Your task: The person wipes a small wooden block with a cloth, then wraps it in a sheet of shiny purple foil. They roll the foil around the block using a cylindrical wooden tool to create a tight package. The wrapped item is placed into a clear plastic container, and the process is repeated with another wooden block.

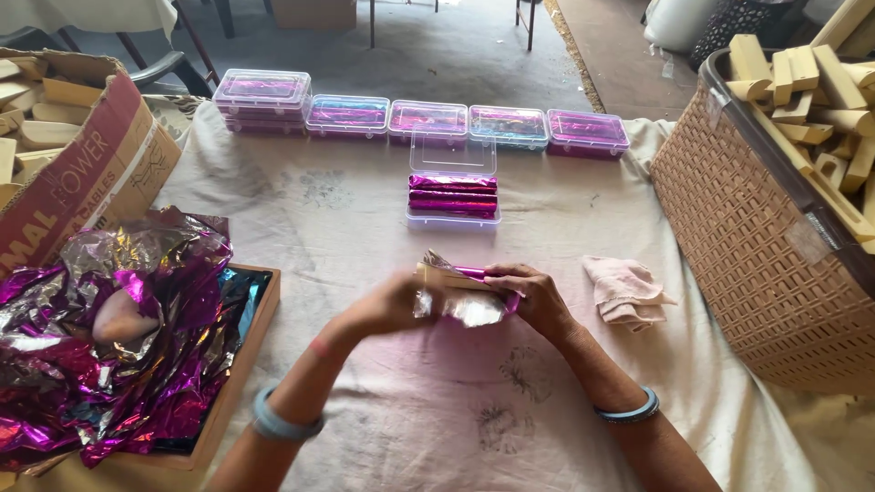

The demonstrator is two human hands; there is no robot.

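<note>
Both hands meet over the cloth-covered table: the left hand and right hand are closed around a wooden block half wrapped in shiny foil (pink outside, silver inside). Just beyond lies an open clear box holding wrapped pink pieces. A folded rag lies right of the hands, crumpled foil sheets left, and a basket of wooden blocks far right.

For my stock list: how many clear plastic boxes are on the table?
6: five closed in a back row, one open box before them. The leftmost may be stacked.
</note>
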